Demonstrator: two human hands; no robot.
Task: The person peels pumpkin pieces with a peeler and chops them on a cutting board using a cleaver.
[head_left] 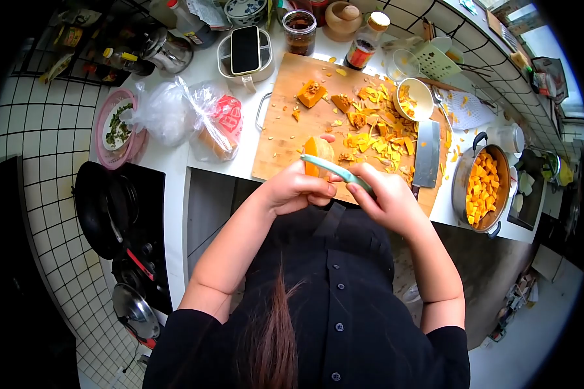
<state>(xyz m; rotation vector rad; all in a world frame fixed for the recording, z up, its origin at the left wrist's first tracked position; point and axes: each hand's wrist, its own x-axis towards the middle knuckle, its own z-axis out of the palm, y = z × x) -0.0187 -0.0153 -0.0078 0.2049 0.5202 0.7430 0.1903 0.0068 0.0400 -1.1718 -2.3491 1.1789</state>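
The left hand (300, 189) is closed around a pumpkin piece (320, 150), and the right hand (389, 200) is closed around the handle of a pale green peeler (345, 174); neither is free. The pumpkin piece is held just over the near edge of the wooden cutting board (280, 123), in front of the person's body. The governing relation is between piece and tool: the piece projects from the left hand away from the body, its long axis appearing to run roughly fore and aft, while the peeler slants across it from the right hand, head to the left and slightly farther out. The left hand is the nearer to the piece; the right hand stands to its right, joined to it only by the reach of the tool. Whether the blade bears on the surface cannot be determined. On the board, loose peelings (368, 142) lie beyond and to the right of the hands, a cleaver (426, 154) lies near the right edge, and an orange chunk (311, 94) rests farther out. A metal pot (461, 187) containing cut cubes (482, 185) stands on the worktop (175, 157), right of the board.
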